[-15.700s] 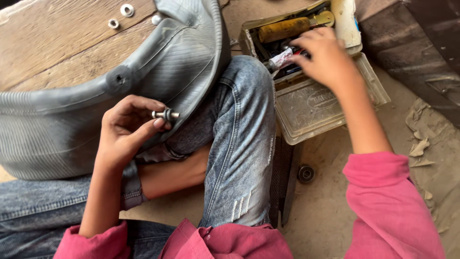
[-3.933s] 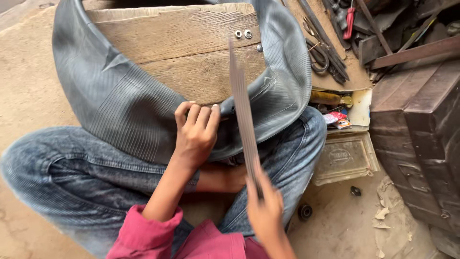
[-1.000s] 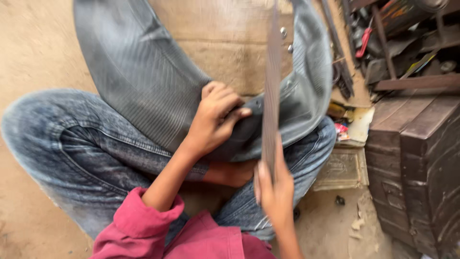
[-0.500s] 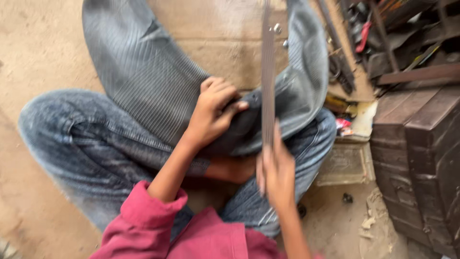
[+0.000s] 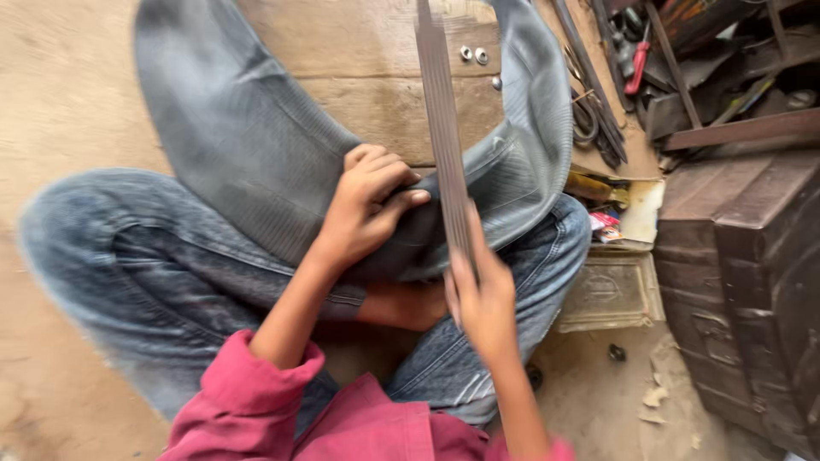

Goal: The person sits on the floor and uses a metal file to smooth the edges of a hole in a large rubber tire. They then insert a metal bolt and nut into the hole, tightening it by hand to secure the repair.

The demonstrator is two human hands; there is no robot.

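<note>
A grey rubber inner tube [image 5: 256, 162] lies curved across my lap and over my jeans. My left hand [image 5: 366, 201] presses down on the tube near its middle, fingers curled on the rubber. My right hand [image 5: 483, 294] grips the near end of a long flat metal file [image 5: 444, 128], which runs away from me over the tube beside my left fingers. The file is blurred along its length.
A wooden board [image 5: 376, 94] with small metal washers [image 5: 472, 55] lies under the tube. An open metal tin [image 5: 611, 290] sits to the right of my knee, next to a dark metal trunk [image 5: 743, 282] and a pile of iron tools [image 5: 649, 68].
The view has drifted slightly. My right hand has slid the file a little along the tube; my left hand stays pressed on the rubber.
</note>
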